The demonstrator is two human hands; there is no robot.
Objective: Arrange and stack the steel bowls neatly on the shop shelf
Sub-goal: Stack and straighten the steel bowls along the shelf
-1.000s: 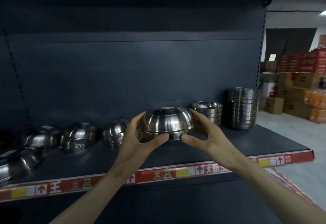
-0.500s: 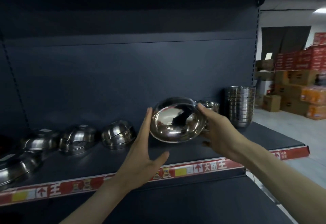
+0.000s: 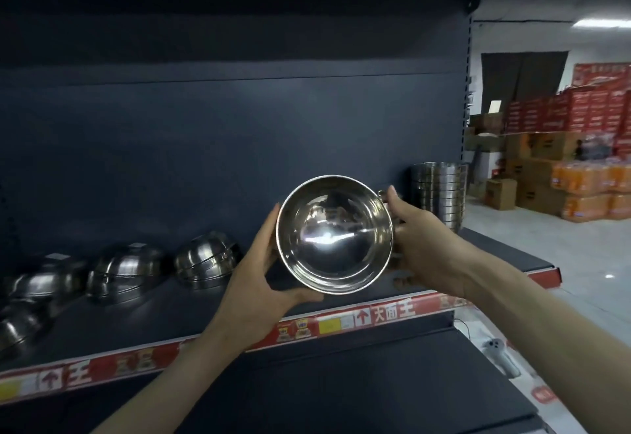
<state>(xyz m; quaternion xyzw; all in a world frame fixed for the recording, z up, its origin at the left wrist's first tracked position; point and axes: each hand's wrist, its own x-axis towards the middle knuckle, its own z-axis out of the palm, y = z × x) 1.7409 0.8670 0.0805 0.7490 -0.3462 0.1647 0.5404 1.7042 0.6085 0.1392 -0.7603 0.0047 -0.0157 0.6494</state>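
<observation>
A shiny steel bowl (image 3: 333,235) is held above the dark shop shelf (image 3: 164,310), tilted so its hollow faces me. My left hand (image 3: 263,283) cups its left and lower rim. My right hand (image 3: 420,246) grips its right rim. Behind my right hand, a tall upright stack of bowls (image 3: 438,193) stands at the shelf's right end. A shorter stack that stood beside it is hidden by the held bowl and hand. Upturned bowl piles lie to the left: one near the middle (image 3: 206,256), another (image 3: 126,271), and more at the far left (image 3: 37,283).
The shelf's front edge carries a red price strip (image 3: 358,316). A lower dark shelf (image 3: 341,382) juts out below. A white handheld device (image 3: 502,355) lies at the lower right. Cartons and orange drink packs (image 3: 587,191) are piled across the aisle on the right.
The bowl, upside down on the shelf a second ago, has been lifted and turned until its inside faces me. My left hand has closed back onto its rim.
</observation>
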